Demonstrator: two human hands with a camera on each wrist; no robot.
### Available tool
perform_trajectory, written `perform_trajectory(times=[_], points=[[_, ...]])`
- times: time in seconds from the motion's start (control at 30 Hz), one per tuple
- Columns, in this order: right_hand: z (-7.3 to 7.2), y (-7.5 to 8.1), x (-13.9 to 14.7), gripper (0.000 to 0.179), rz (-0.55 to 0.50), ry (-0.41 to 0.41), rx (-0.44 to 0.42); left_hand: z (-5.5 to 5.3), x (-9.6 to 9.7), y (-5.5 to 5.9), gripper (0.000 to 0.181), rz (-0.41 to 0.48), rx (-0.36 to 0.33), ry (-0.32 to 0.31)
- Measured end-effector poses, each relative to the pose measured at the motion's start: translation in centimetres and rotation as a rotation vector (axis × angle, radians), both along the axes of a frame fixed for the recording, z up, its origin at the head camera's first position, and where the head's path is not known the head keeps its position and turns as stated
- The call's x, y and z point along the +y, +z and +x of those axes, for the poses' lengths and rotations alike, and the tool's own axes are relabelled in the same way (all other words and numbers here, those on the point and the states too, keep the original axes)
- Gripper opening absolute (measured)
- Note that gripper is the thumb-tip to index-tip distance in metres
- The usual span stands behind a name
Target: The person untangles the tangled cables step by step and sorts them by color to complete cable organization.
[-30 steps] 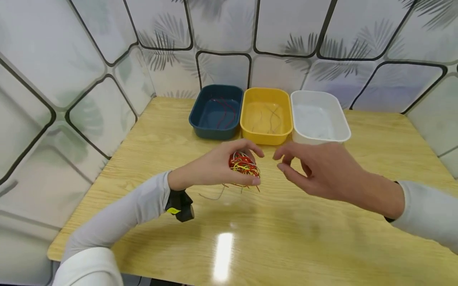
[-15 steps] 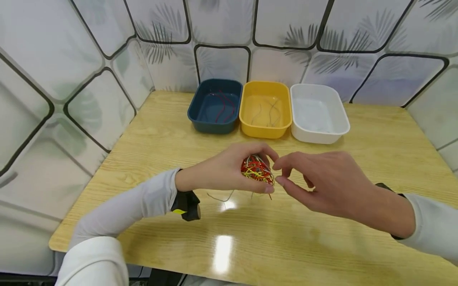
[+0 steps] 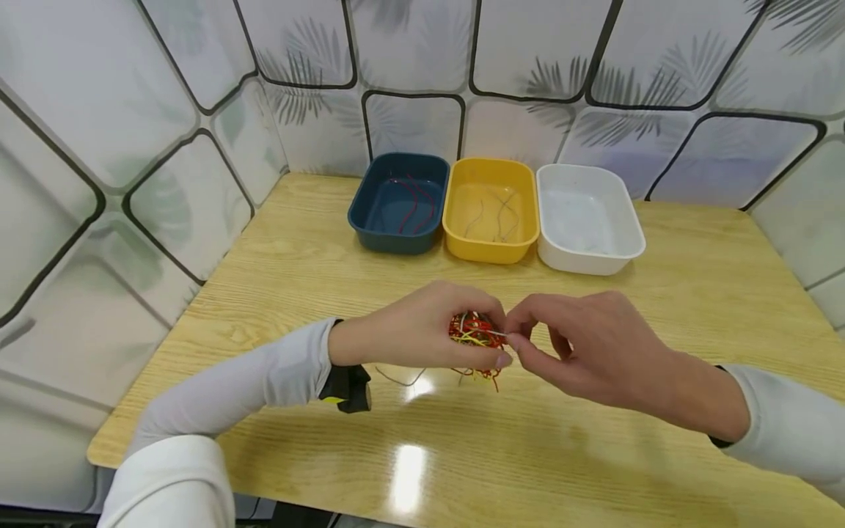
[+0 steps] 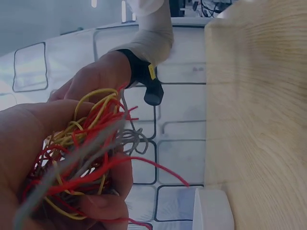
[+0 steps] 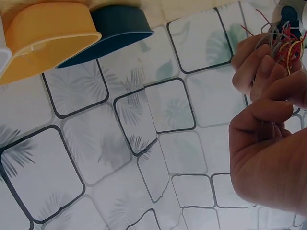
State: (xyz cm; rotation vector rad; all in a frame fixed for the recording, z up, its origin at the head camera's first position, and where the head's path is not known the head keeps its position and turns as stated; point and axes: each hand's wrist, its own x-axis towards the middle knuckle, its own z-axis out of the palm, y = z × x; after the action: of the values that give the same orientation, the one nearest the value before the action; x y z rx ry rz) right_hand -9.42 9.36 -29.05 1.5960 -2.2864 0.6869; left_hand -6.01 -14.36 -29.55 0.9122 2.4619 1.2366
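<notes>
A tangled bundle of red, yellow and grey wires [image 3: 477, 330] sits in my left hand [image 3: 429, 326], whose fingers and thumb curl round it above the table. Loose ends hang below, one of them a long grey strand. My right hand [image 3: 587, 348] meets the bundle's right side, thumb and forefinger pinching the end of a grey wire [image 3: 496, 334]. In the left wrist view the bundle [image 4: 86, 158] fills the left palm [image 4: 19, 143], with a red end sticking out. The right wrist view shows my right hand [image 5: 268, 143] beside the bundle [image 5: 285, 45].
Three bins stand side by side at the table's back: a dark blue bin [image 3: 356, 224] with red wires, a yellow bin [image 3: 491, 253] with several grey wires, and a white bin [image 3: 587, 262]. Patterned panels [image 3: 422, 44] rise behind the wooden table [image 3: 297, 257].
Both hands have come together lower and nearer the table's front; the left hand carried the wire bundle rightward. My right thumb and forefinger have taken hold of a grey wire end.
</notes>
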Motion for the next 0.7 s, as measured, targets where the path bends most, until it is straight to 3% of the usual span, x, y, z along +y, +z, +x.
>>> perform_trajectory(times=[0.4,0.6,0.7], points=[[-0.3,0.6,1.4,0.02,0.087,-0.088,0.065,0.1,-1.6,-0.8,0.012,-0.12,0.002,0.007],[-1.0,1.3,3.5,0.023,0.069,-0.199,0.06,0.1,-3.6,-1.1,0.006,-0.033,-0.152,0.08],[-1.4,1.2,4.2,0.024,0.076,-0.229,0.044,0.1,-4.3,-1.0,0.005,0.002,-0.171,0.11]])
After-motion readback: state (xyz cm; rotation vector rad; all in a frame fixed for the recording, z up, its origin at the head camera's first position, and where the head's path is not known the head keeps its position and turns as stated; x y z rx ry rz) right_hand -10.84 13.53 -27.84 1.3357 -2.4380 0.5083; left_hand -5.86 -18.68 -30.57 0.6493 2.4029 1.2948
